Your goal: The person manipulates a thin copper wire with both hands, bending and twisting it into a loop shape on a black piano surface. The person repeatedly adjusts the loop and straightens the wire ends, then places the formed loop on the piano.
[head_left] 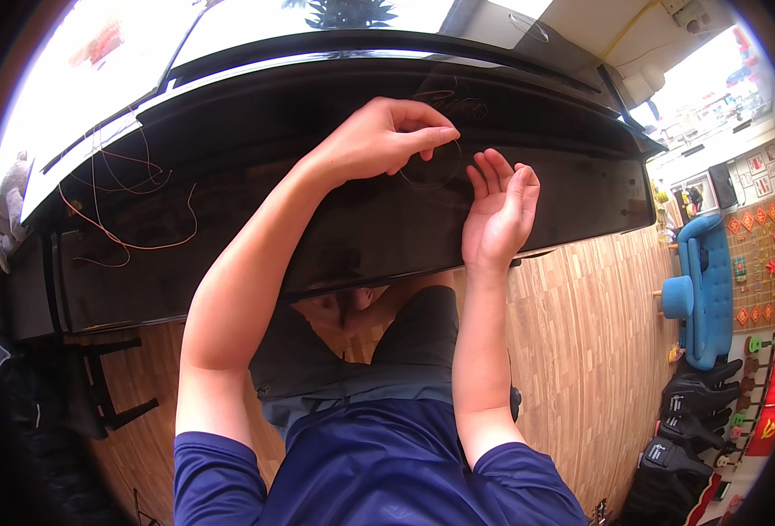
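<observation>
Over a glossy black surface (378, 232), pinches a thin wire loop (431, 188) in the left hand's (378, 140) fingertips; holds the right hand (500, 210) upright, half-open, empty, palm showing.

White glare toward the top

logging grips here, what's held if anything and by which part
Left hand seemingly pinches a thin looped strand, end or middle unclear; right hand looks empty.

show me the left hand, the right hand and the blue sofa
Left hand (375, 140), head view: back of the hand
Right hand (496, 219), head view: palm
Blue sofa (712, 296), head view: middle of its length
</observation>
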`<state>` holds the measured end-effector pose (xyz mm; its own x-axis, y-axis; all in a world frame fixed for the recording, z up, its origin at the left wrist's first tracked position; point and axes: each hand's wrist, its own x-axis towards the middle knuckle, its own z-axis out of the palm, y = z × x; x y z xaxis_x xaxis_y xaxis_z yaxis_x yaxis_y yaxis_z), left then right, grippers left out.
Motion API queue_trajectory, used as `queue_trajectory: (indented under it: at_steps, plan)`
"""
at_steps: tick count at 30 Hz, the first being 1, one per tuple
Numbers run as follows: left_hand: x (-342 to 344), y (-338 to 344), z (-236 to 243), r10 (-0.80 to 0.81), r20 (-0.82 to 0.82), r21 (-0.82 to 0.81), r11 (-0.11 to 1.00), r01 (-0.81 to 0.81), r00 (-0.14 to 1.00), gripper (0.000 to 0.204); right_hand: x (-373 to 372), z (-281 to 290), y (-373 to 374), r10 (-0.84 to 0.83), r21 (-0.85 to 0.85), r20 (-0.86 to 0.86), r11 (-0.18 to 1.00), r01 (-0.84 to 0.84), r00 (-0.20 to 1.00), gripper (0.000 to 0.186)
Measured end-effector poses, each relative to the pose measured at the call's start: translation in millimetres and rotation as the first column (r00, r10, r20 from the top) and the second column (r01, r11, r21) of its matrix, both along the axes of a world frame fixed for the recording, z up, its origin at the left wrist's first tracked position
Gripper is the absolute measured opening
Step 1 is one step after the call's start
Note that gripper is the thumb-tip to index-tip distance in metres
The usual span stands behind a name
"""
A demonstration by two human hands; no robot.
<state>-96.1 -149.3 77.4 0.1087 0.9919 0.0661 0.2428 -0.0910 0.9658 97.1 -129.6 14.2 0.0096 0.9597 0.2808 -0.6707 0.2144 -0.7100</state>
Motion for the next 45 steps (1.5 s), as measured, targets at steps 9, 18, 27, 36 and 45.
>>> queue_trajectory:
  at_steps: [9, 18, 27, 36, 45]
  plan:
    - [-2.0, -2.4, -0.8, -0.121, 0.225, 0.032, 0.993, 0.117, 0.967, 0.034, -3.9, 1.6, -10.4, 0.022, 0.046, 0.49, 0.998, -0.051, 0.872, 0.022]
    - [-0.3, -3.6, -1.6, -0.047, 0.309, 0.001, 0.999, 0.049, 0.95, 0.035, -3.3, 4.2, -12.1, -0.007, -0.021, 0.333, 1.0, 0.015, 0.943, 0.029]
    - [-1.9, 5.3, -5.7, -0.06, 0.119, 0.072, 0.996, 0.052, 0.991, 0.029, -4.5, 2.6, -6.6, -0.016, 0.006, 0.366, 1.0, 0.015, 0.931, 0.027]
    - [-1.0, 2.5, -0.6, 0.047, 0.246, 0.169, 0.982, -0.091, 0.968, 0.025, -7.2, -0.1, -5.6, -0.089, 0.122, 0.279, 0.991, 0.056, 0.956, 0.045]
    - [2.2, 3.0, 0.1, 0.142, 0.351, 0.268, 0.932, -0.245, 0.925, 0.022, -13.4, 1.0, -2.7, -0.246, 0.04, 0.214, 0.969, 0.243, 0.945, 0.048]
